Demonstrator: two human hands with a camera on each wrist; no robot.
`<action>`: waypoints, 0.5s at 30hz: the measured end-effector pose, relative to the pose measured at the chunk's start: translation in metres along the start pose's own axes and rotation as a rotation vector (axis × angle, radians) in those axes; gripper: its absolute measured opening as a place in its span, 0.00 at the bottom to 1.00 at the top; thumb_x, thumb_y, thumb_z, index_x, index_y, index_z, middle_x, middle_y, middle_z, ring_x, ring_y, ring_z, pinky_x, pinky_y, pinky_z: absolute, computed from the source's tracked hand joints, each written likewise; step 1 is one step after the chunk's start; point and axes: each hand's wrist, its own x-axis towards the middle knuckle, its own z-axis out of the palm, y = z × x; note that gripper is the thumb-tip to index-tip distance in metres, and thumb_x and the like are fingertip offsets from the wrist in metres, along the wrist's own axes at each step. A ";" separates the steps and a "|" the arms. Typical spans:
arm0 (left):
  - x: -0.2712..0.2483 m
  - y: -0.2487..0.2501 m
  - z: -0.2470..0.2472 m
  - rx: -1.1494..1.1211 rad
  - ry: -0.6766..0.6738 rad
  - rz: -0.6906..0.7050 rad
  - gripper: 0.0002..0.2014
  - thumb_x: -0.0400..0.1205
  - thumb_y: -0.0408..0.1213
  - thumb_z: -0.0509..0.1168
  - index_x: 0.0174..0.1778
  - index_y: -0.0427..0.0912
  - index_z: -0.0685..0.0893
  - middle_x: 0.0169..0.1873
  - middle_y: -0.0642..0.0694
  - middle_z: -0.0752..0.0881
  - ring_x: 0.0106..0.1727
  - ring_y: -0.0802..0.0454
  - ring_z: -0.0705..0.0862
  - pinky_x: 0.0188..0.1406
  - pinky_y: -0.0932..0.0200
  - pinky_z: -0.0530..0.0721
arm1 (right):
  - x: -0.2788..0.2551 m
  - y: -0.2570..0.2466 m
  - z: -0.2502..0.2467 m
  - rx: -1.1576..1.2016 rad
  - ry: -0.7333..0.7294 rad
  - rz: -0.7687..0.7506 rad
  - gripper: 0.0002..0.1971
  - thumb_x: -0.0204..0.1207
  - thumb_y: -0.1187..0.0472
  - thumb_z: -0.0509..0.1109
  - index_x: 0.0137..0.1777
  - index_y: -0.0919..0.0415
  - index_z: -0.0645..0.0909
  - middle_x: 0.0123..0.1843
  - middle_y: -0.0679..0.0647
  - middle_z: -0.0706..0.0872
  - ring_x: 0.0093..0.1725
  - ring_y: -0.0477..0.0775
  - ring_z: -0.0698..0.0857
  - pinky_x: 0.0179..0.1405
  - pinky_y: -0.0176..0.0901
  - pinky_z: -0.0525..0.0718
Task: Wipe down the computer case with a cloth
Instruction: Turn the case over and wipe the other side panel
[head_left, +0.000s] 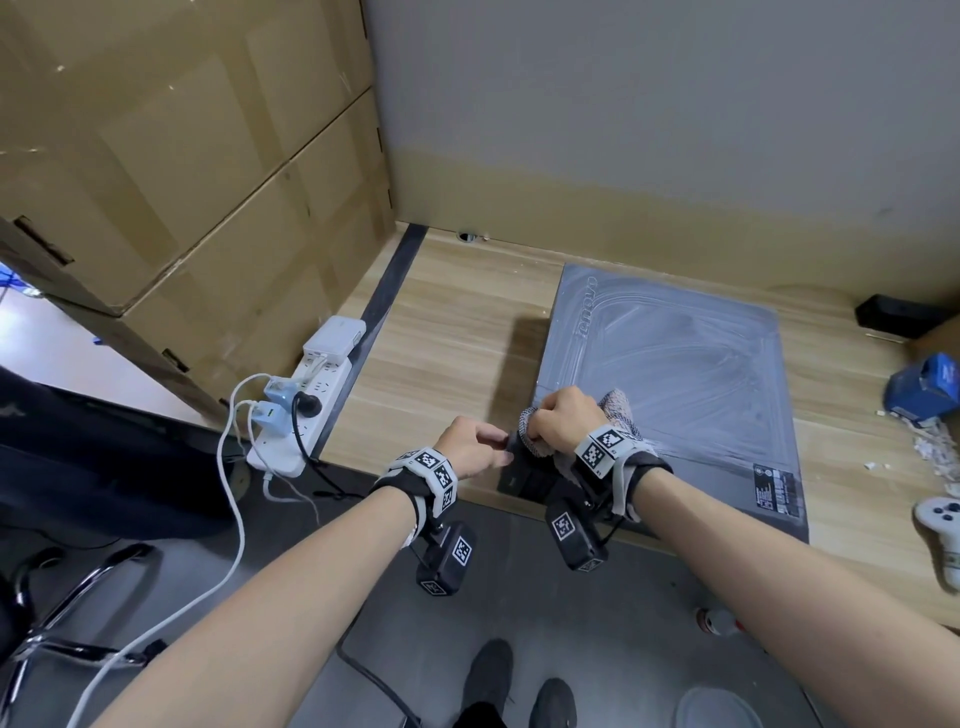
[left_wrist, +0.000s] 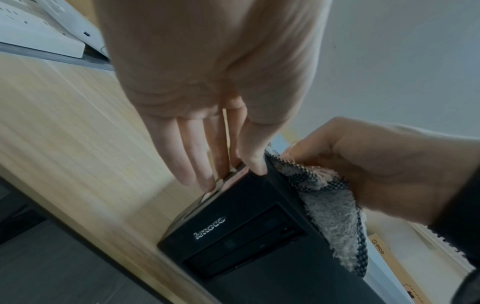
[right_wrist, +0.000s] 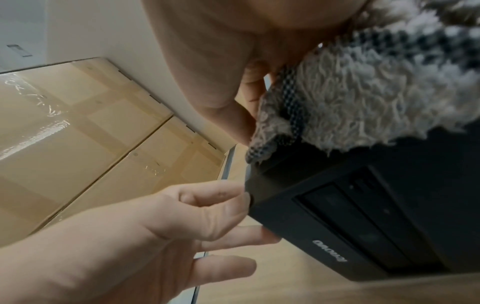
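Note:
A dark computer case (head_left: 675, 364) lies flat on the wooden desk (head_left: 441, 338), its grey top panel streaked with wipe marks. My right hand (head_left: 540, 426) grips a fluffy grey checked cloth (head_left: 615, 410) bunched on the case's near left corner. In the left wrist view the cloth (left_wrist: 332, 222) drapes over the top edge of the black front panel (left_wrist: 246, 236). My left hand (head_left: 470, 449) touches that same corner with straight fingers (left_wrist: 197, 164), thumb on the upper edge. The right wrist view shows the cloth (right_wrist: 350, 98) above the front panel (right_wrist: 363, 216) and my left hand (right_wrist: 233, 216) beside it.
A white power strip (head_left: 306, 410) with plugs and cables sits at the desk's left end, beside stacked cardboard boxes (head_left: 182, 156). At the right lie a blue box (head_left: 922, 384), white crumbs and a white controller (head_left: 940, 525). A chair base (head_left: 62, 623) stands lower left.

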 end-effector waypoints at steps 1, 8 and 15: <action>0.000 0.000 0.000 0.001 0.003 0.002 0.18 0.75 0.32 0.76 0.62 0.40 0.88 0.45 0.48 0.88 0.42 0.54 0.82 0.43 0.59 0.81 | 0.000 -0.001 0.000 0.008 0.004 0.004 0.05 0.59 0.59 0.71 0.30 0.58 0.87 0.31 0.56 0.90 0.39 0.60 0.88 0.44 0.47 0.88; 0.002 -0.003 0.000 0.003 -0.002 0.004 0.18 0.75 0.33 0.76 0.61 0.41 0.88 0.49 0.48 0.89 0.43 0.54 0.83 0.44 0.60 0.81 | 0.000 -0.001 0.011 0.045 0.072 0.033 0.05 0.57 0.56 0.69 0.28 0.55 0.85 0.34 0.56 0.89 0.41 0.64 0.87 0.49 0.52 0.88; 0.003 -0.004 0.001 -0.010 -0.002 0.024 0.16 0.76 0.32 0.76 0.59 0.41 0.88 0.50 0.45 0.90 0.46 0.54 0.84 0.47 0.59 0.82 | -0.012 -0.002 0.016 -0.023 0.051 0.024 0.04 0.57 0.56 0.69 0.28 0.53 0.84 0.37 0.55 0.89 0.43 0.63 0.86 0.50 0.48 0.85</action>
